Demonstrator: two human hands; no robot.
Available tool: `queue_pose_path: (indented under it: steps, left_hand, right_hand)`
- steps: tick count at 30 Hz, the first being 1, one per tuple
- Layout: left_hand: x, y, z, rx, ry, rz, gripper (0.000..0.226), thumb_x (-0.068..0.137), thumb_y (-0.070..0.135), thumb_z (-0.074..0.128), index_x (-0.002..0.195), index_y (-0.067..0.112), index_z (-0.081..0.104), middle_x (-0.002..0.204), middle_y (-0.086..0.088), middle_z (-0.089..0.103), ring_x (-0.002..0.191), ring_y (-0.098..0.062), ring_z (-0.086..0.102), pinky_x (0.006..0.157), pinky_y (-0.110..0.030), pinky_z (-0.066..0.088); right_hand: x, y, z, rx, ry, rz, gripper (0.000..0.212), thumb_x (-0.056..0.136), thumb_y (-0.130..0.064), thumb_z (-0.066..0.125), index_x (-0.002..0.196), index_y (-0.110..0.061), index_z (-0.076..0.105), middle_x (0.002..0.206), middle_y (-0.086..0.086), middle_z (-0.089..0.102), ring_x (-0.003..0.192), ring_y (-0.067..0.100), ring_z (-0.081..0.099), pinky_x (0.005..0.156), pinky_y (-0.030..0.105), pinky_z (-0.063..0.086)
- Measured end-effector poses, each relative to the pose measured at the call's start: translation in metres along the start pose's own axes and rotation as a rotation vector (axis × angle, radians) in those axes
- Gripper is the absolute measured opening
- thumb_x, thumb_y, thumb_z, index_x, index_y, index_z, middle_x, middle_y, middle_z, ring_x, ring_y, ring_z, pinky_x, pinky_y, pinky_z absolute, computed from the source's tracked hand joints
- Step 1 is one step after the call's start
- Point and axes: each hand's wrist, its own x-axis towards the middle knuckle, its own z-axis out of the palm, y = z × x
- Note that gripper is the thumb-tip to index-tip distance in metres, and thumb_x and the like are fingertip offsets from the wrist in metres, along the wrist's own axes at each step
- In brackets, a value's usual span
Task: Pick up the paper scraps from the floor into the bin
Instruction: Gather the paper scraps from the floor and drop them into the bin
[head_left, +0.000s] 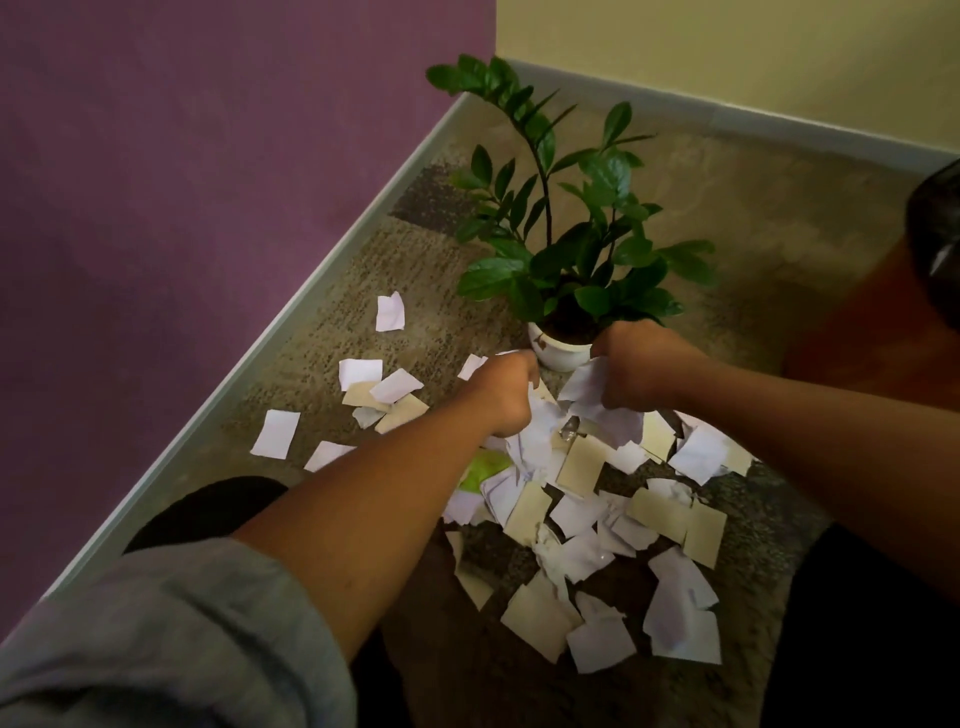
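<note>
White and cream paper scraps (582, 525) lie scattered over the carpet, thickest in a heap in front of me. My left hand (506, 395) is closed in a fist at the top of the heap, with white scraps under its fingers. Just to the right, my right hand (641, 364) is closed around a bunch of crumpled white scraps (587, 387), held just above the pile. A dark rounded object with a glossy liner (935, 244) shows at the right edge; whether it is the bin I cannot tell.
A potted plant in a white pot (558, 353) stands right behind my hands. A purple wall with a grey skirting board (291, 322) runs along the left. Loose scraps (389, 312) lie toward that wall. An orange-brown surface (862, 332) is at right.
</note>
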Motion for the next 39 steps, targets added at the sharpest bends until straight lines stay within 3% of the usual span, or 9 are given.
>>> queue_pose_path:
  steps: [6,11,15,19,23,28,33,37,39]
  left_hand:
    - [-0.026,0.051,-0.017,-0.149,-0.005,0.185,0.036,0.077,0.005,0.075,0.102,0.021,0.054,0.126,-0.009,0.055,0.113,-0.028,0.055,0.084,-0.041,0.051]
    - [-0.040,0.108,-0.032,-0.230,0.176,0.267,0.025,0.082,0.008,0.071,0.090,0.027,0.057,0.109,0.004,0.060,0.088,-0.019,0.061,0.053,-0.023,0.046]
    - [-0.034,0.170,-0.050,-0.361,0.226,0.315,0.019,0.081,0.006,0.069,0.093,0.020,0.066,0.089,0.009,0.060,0.083,-0.014,0.059,0.056,-0.018,0.045]
    - [-0.021,0.236,-0.063,-0.438,0.251,0.373,0.020,0.077,0.007,0.071,0.093,0.020,0.071,0.092,0.003,0.067,0.086,-0.015,0.063,0.067,-0.022,0.051]
    - [-0.009,0.297,-0.061,-0.472,0.234,0.454,0.020,0.078,0.008,0.072,0.087,0.025,0.067,0.083,0.011,0.060,0.072,0.000,0.055,0.054,-0.013,0.043]
    - [0.009,0.353,-0.041,-0.630,0.195,0.344,0.021,0.079,0.006,0.069,0.091,0.022,0.064,0.091,0.001,0.058,0.078,-0.015,0.055,0.055,-0.018,0.042]
    - [0.026,0.399,-0.016,-0.829,0.121,0.134,0.012,0.081,0.003,0.063,0.084,0.015,0.062,0.087,-0.004,0.061,0.082,-0.025,0.061,0.066,-0.026,0.049]
    - [0.032,0.417,0.003,-0.983,0.048,-0.053,0.024,0.084,0.007,0.067,0.107,0.002,0.066,0.104,-0.014,0.069,0.088,-0.029,0.068,0.079,-0.035,0.057]
    - [0.032,0.422,0.010,-1.011,0.025,-0.113,0.022,0.085,0.010,0.068,0.104,-0.001,0.065,0.097,-0.014,0.069,0.080,-0.027,0.067,0.067,-0.031,0.058]
  right_hand:
    - [-0.031,0.037,-0.038,0.090,0.086,0.044,0.032,0.071,-0.018,0.080,0.101,-0.015,0.070,0.076,-0.001,0.061,0.069,0.015,0.061,0.054,0.022,0.046]
    - [-0.064,0.084,-0.081,0.147,0.228,0.090,0.007,0.076,-0.017,0.073,0.081,-0.015,0.069,0.078,0.004,0.068,0.068,0.017,0.063,0.066,0.032,0.055]
    - [-0.096,0.125,-0.117,0.263,0.364,0.172,0.007,0.074,-0.019,0.074,0.080,-0.017,0.069,0.076,0.004,0.069,0.074,0.024,0.066,0.066,0.033,0.054]
    - [-0.126,0.171,-0.145,0.449,0.537,0.285,0.013,0.068,-0.014,0.074,0.080,-0.018,0.073,0.076,0.004,0.072,0.075,0.022,0.069,0.063,0.028,0.053]
    - [-0.147,0.220,-0.156,0.539,0.684,0.383,0.024,0.068,-0.008,0.072,0.091,-0.018,0.075,0.084,0.008,0.073,0.082,0.026,0.068,0.069,0.031,0.051]
    - [-0.152,0.266,-0.146,0.719,0.836,0.587,0.022,0.074,-0.012,0.072,0.095,-0.017,0.073,0.084,0.004,0.069,0.089,0.028,0.065,0.073,0.034,0.050]
    - [-0.157,0.299,-0.127,1.022,0.908,0.781,0.045,0.077,-0.006,0.075,0.121,-0.008,0.065,0.116,0.015,0.067,0.100,0.029,0.062,0.078,0.037,0.050]
    - [-0.162,0.317,-0.113,1.157,0.906,0.888,0.055,0.078,-0.006,0.076,0.130,-0.008,0.057,0.127,0.016,0.061,0.114,0.034,0.059,0.084,0.037,0.050]
    - [-0.163,0.322,-0.107,1.235,0.887,0.935,0.059,0.077,-0.006,0.077,0.132,-0.008,0.054,0.129,0.017,0.059,0.116,0.036,0.058,0.091,0.040,0.052]
